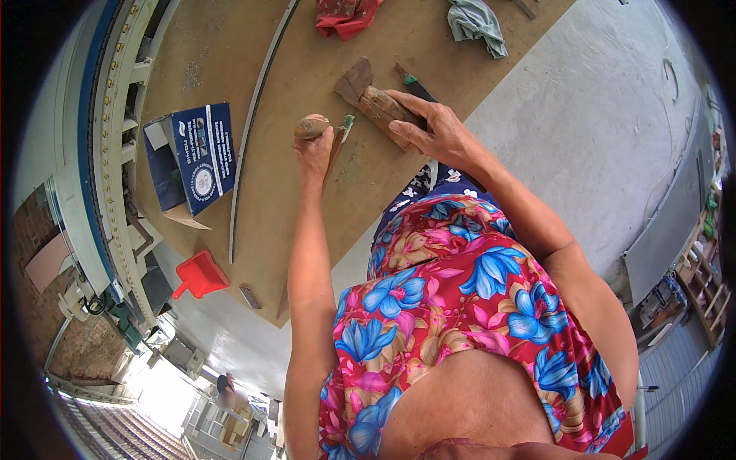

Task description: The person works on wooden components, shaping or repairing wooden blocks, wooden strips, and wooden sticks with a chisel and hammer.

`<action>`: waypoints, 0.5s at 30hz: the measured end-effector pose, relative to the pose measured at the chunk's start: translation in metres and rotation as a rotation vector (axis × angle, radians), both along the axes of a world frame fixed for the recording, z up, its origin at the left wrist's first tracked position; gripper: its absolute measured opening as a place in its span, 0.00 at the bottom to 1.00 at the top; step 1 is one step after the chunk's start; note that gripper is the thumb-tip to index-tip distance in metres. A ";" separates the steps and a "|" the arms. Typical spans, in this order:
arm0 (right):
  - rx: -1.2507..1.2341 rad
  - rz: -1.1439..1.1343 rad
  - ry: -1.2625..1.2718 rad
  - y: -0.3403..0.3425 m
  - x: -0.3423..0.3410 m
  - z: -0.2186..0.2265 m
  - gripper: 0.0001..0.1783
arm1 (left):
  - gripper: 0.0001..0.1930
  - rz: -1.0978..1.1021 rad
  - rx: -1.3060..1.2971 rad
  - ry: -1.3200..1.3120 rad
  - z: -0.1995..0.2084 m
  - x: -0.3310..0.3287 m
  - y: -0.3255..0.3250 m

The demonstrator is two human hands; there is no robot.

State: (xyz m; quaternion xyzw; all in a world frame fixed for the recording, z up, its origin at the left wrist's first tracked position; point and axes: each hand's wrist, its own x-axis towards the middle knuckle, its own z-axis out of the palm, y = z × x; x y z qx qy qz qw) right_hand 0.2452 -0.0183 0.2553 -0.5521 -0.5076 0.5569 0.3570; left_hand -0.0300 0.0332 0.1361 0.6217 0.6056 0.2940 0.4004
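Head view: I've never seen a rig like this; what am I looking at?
There is no robot: these are a person's own bare hands, seen from a camera worn on the head and looking down. Its fisheye lens bends straight edges. The left hand grips something with a rounded wooden end; the right hand lies over a wooden piece. On the brown surface are a blue box, a red cloth and a greyish cloth.

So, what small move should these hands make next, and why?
Probably the left hand should bring its rounded wooden object nearer the wooden block: the right hand has that block in its grip, while the left is apart from it.
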 end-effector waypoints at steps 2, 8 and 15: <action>-0.087 0.024 0.010 0.000 0.002 0.002 0.27 | 0.10 -0.011 0.007 0.009 -0.004 0.001 -0.001; 0.003 -0.009 -0.012 -0.006 0.000 -0.003 0.27 | 0.10 -0.083 0.053 0.008 -0.011 -0.005 -0.008; 0.102 0.041 -0.045 -0.018 -0.020 0.006 0.28 | 0.11 -0.082 0.181 -0.032 -0.018 0.001 -0.039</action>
